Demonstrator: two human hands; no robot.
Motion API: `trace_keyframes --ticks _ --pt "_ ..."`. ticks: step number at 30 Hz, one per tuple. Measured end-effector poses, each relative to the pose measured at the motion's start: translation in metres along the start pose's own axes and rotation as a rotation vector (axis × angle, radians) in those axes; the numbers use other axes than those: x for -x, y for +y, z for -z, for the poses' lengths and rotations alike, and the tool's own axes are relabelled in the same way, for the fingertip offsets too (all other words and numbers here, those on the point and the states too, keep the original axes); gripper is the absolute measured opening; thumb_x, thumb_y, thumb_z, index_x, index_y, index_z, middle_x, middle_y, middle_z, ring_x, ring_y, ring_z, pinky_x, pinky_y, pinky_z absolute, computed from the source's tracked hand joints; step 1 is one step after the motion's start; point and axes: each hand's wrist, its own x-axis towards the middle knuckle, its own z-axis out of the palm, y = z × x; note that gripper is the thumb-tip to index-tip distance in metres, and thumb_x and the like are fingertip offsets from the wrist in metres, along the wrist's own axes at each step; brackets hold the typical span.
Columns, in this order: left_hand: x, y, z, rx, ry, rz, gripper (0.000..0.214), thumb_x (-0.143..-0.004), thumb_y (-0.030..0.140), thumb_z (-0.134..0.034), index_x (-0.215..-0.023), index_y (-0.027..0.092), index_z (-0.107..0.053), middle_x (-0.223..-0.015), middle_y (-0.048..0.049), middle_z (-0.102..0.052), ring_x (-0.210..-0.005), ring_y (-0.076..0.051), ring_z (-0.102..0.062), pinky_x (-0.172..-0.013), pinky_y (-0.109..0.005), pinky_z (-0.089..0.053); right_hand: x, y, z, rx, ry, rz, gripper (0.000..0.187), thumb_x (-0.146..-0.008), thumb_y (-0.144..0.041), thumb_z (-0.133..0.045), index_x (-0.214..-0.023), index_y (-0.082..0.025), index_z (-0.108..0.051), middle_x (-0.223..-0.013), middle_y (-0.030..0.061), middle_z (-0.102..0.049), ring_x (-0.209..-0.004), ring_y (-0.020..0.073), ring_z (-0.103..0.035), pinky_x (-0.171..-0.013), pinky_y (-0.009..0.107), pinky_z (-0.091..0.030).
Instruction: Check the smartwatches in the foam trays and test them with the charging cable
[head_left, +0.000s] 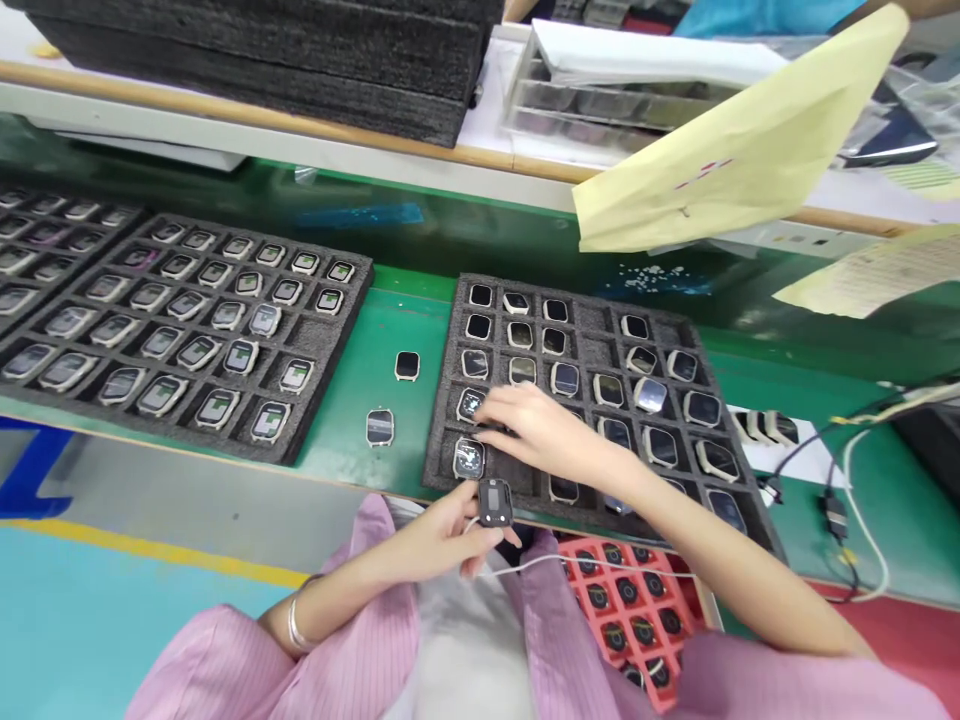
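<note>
My left hand (442, 535), near the table's front edge, is closed around a small black square device (495, 503) with a small screen and a white cable (525, 565). My right hand (529, 425) reaches over the right foam tray (517, 484). Its thumb and forefinger are at the right edge of a smartwatch (470, 404) with a lit face, which sits in the tray's left column. Just below, a second lit smartwatch (469, 459) lies in the front-left slot. Several dark-faced strapless watches fill other slots; my right forearm hides some.
Two loose watches (407, 366) lie on the green table (352, 385) between the foam trays. The left foam tray (289, 445) holds many watches. Cables (832, 500) and a white paper with watches (806, 465) are at right. Below is a red tray (592, 632); yellow paper (739, 150) hangs from the shelf.
</note>
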Motion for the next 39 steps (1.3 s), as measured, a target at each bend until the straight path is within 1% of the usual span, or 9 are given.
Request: trace_keyframes --ticks 3,5,8,15,18,22,26,29,39 --pt "-0.005 0.001 0.0 0.025 -0.014 -0.014 0.043 -0.084 0.045 -0.063 -0.11 0.016 -0.046 -0.109 -0.0131 -0.064 -0.051 -0.005 -0.05 -0.05 -0.021 -0.042 0.063 0.007 0.003 0.036 -0.113 -0.124 0.015 -0.086 -0.018 -0.065 -0.1 -0.015 -0.063 -0.093 0.0085 -0.062 -0.087 0.0267 -0.061 -0.079 0.041 -0.047" --pt "-0.01 0.002 -0.002 0.022 -0.01 -0.015 0.041 -0.082 0.045 -0.065 -0.106 0.015 -0.049 -0.109 -0.0142 -0.065 -0.051 -0.005 -0.05 -0.051 -0.022 -0.044 0.093 0.004 -0.007 0.087 -0.074 -0.208 0.036 -0.084 -0.014 -0.065 -0.119 -0.015 -0.056 -0.108 0.0128 -0.06 -0.092 0.0289 -0.061 -0.081 0.045 -0.048" --pt "-0.018 0.008 -0.008 -0.008 0.029 -0.01 0.039 -0.081 0.044 -0.066 -0.1 0.014 -0.052 -0.109 -0.0158 -0.066 -0.051 -0.006 -0.051 -0.051 -0.022 -0.044 0.111 -0.004 -0.024 0.102 0.022 -0.293 0.035 -0.086 -0.012 -0.06 -0.12 -0.013 -0.052 -0.114 0.0149 -0.06 -0.101 0.03 -0.06 -0.087 0.048 -0.048" --pt "-0.03 0.01 -0.015 0.027 0.134 -0.032 0.044 -0.078 0.036 -0.07 -0.111 0.012 -0.055 -0.116 -0.0186 -0.064 -0.054 -0.007 -0.055 -0.054 -0.024 -0.047 0.111 0.004 -0.03 0.244 0.074 -0.218 0.024 -0.079 -0.02 -0.07 -0.1 -0.01 -0.063 -0.094 0.0153 -0.066 -0.087 0.0327 -0.063 -0.074 0.047 -0.051" --pt "-0.035 0.008 -0.016 0.032 0.144 -0.018 0.046 -0.076 0.033 -0.073 -0.113 0.012 -0.054 -0.116 -0.0172 -0.064 -0.054 -0.006 -0.054 -0.054 -0.023 -0.046 0.118 0.012 -0.027 0.153 0.26 -0.186 0.022 -0.082 -0.026 -0.066 -0.097 -0.01 -0.066 -0.088 0.014 -0.066 -0.08 0.03 -0.063 -0.072 0.045 -0.052" --pt "-0.044 0.011 -0.02 -0.007 0.099 0.02 0.043 -0.073 0.029 -0.076 -0.106 0.012 -0.056 -0.102 -0.0101 -0.064 -0.056 -0.006 -0.052 -0.055 -0.022 -0.046 0.117 0.007 -0.021 -0.19 0.482 -0.129 0.027 -0.087 -0.028 -0.062 -0.111 -0.015 -0.061 -0.097 0.0106 -0.065 -0.084 0.0237 -0.062 -0.074 0.037 -0.052" --pt "-0.051 0.011 -0.023 -0.046 0.069 0.053 0.052 -0.069 0.03 -0.079 -0.111 0.012 -0.055 -0.08 -0.0002 -0.056 -0.058 -0.008 -0.051 -0.054 -0.023 -0.045 0.102 -0.002 -0.023 -0.22 0.376 -0.027 0.029 -0.089 -0.029 -0.06 -0.115 -0.016 -0.06 -0.102 0.0109 -0.062 -0.091 0.0247 -0.059 -0.079 0.041 -0.051" --pt "-0.053 0.009 -0.024 -0.115 0.072 0.041 0.054 -0.075 0.033 -0.075 -0.119 0.014 -0.05 -0.078 0.0024 -0.051 -0.056 -0.007 -0.048 -0.051 -0.022 -0.042 0.095 0.001 -0.027 -0.195 0.313 0.001 0.03 -0.091 -0.03 -0.057 -0.117 -0.015 -0.06 -0.108 0.0132 -0.058 -0.097 0.0257 -0.057 -0.082 0.042 -0.052" --pt "-0.06 0.009 -0.036 -0.178 0.18 0.069 0.046 -0.083 0.049 -0.061 -0.106 0.011 -0.049 -0.052 0.0097 -0.043 -0.039 -0.006 -0.04 -0.04 -0.02 -0.028 0.103 0.01 -0.04 -0.286 0.345 0.0 0.036 -0.097 -0.03 -0.051 -0.129 -0.016 -0.052 -0.115 0.0136 -0.059 -0.103 0.0259 -0.059 -0.087 0.043 -0.054"
